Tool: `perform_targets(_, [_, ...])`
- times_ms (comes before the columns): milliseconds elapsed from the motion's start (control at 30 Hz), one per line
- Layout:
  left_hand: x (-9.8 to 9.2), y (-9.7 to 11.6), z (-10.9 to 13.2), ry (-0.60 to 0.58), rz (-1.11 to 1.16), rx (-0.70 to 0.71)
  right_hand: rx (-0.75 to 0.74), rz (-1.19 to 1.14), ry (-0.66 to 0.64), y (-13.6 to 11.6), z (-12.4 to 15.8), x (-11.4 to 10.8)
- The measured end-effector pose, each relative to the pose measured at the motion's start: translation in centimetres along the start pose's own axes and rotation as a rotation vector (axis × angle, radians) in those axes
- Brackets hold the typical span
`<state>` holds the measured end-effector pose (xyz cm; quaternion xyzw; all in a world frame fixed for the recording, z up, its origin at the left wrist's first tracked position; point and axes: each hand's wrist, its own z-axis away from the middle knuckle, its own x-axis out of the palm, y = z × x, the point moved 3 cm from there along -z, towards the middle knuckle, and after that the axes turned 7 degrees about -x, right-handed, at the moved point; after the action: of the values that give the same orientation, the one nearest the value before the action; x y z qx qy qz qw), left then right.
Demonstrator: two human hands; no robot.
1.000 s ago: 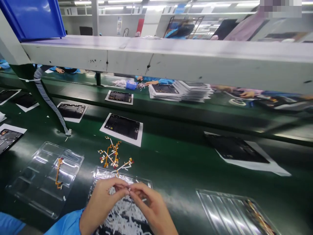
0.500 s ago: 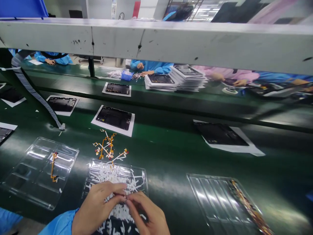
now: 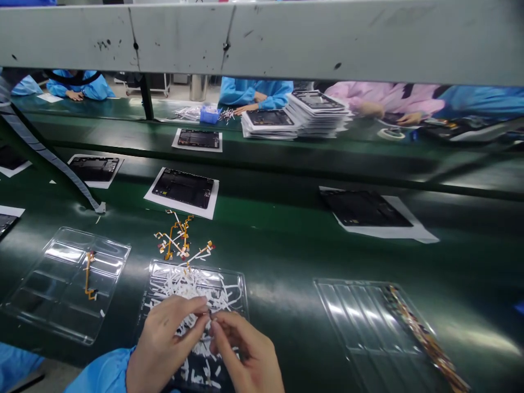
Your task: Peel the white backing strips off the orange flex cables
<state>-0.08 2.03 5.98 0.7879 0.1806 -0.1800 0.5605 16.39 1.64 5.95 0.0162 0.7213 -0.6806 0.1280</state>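
Observation:
My left hand [image 3: 174, 333] and my right hand [image 3: 245, 346] meet fingertip to fingertip, both closed in a pinch. Something tiny and dark shows between them, too small to name. Directly under both hands lies a clear plastic tray [image 3: 244, 284] heaped with white paper strips [image 3: 176, 281]. Just beyond that tray is a loose pile of orange and white flex cables [image 3: 180, 234]. To the left, one orange flex cable [image 3: 88, 275] rests in another clear tray [image 3: 45, 295]. A third clear tray [image 3: 360, 322] on the right carries a row of flex cables [image 3: 421, 333] along its right side.
Dark tablet housings on white sheets, such as one housing [image 3: 184, 188] and another [image 3: 364, 207], lie along the green bench. A grey beam [image 3: 286, 41] crosses above. A wrapped cable [image 3: 53, 155] slants down at left. Co-workers' blue sleeves [image 3: 256, 93] and stacked housings [image 3: 319, 117] are opposite.
The view has tilted down, so the beam and far bench sit higher. My fingertips stay together over the strips, with the right fingers slightly shifted. A co-worker's hands opposite have moved closer together.

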Motion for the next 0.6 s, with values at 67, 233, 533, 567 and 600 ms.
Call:
perform_targets(67, [0.0,0.2,0.1,0.002,-0.038,0.023,-0.021,0.015,0.014,0.0,0.1,0.2])
perform_targets(233, [0.2,0.6,0.2,0.002,-0.147,0.077,-0.055,0.025,0.069,-0.3,0.3,0.9])
perform_targets(533, [0.1,-1.0,0.1,-0.197,0.348,-0.269,0.26,-0.391,-0.086,0.8,0.5,0.7])
perform_targets(567, [0.3,-1.3,0.0,-0.233,0.469,-0.357,0.323,-0.488,-0.099,1.2,0.4,0.7])
perform_targets(600, [0.4,-1.6,-0.1,-0.257,0.566,-0.416,0.366,-0.555,-0.095,1.6,0.3,0.6])
